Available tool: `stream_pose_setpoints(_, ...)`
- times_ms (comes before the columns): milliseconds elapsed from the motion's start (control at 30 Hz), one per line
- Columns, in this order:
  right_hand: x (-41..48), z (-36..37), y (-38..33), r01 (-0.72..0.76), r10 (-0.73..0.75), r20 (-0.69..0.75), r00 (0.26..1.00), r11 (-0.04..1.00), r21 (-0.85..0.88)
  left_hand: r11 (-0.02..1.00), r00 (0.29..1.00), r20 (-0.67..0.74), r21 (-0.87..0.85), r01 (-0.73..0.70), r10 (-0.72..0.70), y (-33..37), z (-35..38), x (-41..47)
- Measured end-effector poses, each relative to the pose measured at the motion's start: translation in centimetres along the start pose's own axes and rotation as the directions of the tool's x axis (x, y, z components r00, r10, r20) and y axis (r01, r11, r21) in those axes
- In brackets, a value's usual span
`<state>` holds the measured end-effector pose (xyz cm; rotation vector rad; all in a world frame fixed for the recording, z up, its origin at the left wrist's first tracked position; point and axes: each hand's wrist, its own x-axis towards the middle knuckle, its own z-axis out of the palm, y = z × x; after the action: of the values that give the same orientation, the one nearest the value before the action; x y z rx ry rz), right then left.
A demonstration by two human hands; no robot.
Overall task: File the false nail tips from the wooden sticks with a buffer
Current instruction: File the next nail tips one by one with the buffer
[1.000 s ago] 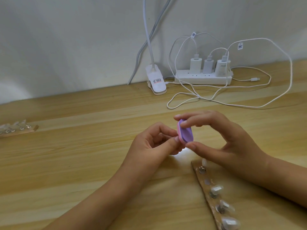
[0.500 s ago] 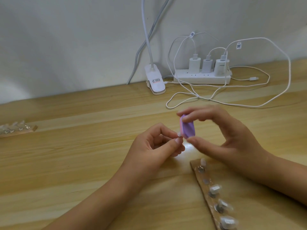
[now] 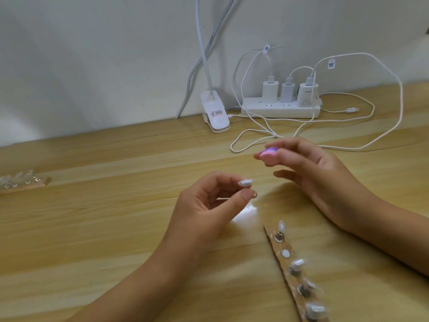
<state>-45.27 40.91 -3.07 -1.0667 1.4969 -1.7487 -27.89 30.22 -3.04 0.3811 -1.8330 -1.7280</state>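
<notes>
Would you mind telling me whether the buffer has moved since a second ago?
Yes. The buffer in the right hand has lifted away from the nail tip, toward the power strip.

Nail stick [image 3: 284, 261] on table [image 3: 116, 228] before right hand [image 3: 325, 180], power strip [image 3: 278, 110] behind.

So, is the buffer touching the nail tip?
No, the right hand holds the buffer clear of the nail tip pinched in the left hand.
</notes>
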Motion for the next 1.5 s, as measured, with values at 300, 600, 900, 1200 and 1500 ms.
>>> stream_pose_setpoints(300,1.2,-1.0,0.1,-0.37,0.347,0.159,0.924,0.711,0.597,0.777,0.928,0.215,0.507,-0.373,0.305,-0.3,1.1,-1.7)
stream_pose_setpoints(600,1.3,-1.2,0.1,-0.377,0.379,0.142,0.914,0.669,0.641,0.642,0.92,0.286,0.659,-0.391,0.267,-1.4,1.3,-1.7)
stream_pose_setpoints(900,1.5,-1.2,0.1,-0.384,0.391,0.148,0.909,0.642,0.664,0.6,0.855,0.414,0.612,-0.516,0.313,-0.5,1.2,-2.0)
stream_pose_setpoints(1200,1.4,-1.4,0.2,-0.393,0.376,0.179,0.909,0.634,0.666,0.619,0.874,0.404,0.623,-0.478,0.269,-0.8,1.7,-2.2)
stream_pose_setpoints(1500,1.4,-1.9,0.3,-0.375,0.319,0.216,0.923,0.615,0.694,0.878,0.966,0.256,0.466,-0.107,-0.018,-0.2,2.3,-2.3)
